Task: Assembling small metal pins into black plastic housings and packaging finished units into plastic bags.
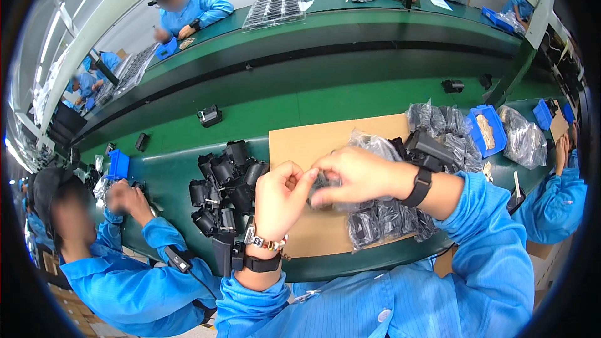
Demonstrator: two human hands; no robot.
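Note:
My left hand (283,197) is over the left part of a tan cardboard sheet (297,144), its thumb and forefinger pinched together. The fingertips of my right hand (360,176) meet it there, curled in a pinch. Whatever the fingers hold is too small or hidden to make out. Greyish clear plastic (328,181) shows between the hands; I cannot tell if it is held or lying behind. Bagged black parts (379,222) lie on the cardboard below my right hand. Left of the cardboard is a heap of loose black plastic parts (228,178).
A blue bin (500,128) with small pale pieces stands at right, next to a large clear bag (524,138). Single black parts (210,116) sit on the green conveyor belt (300,100). A co-worker (134,263) works close at my left; another (554,206) is at right.

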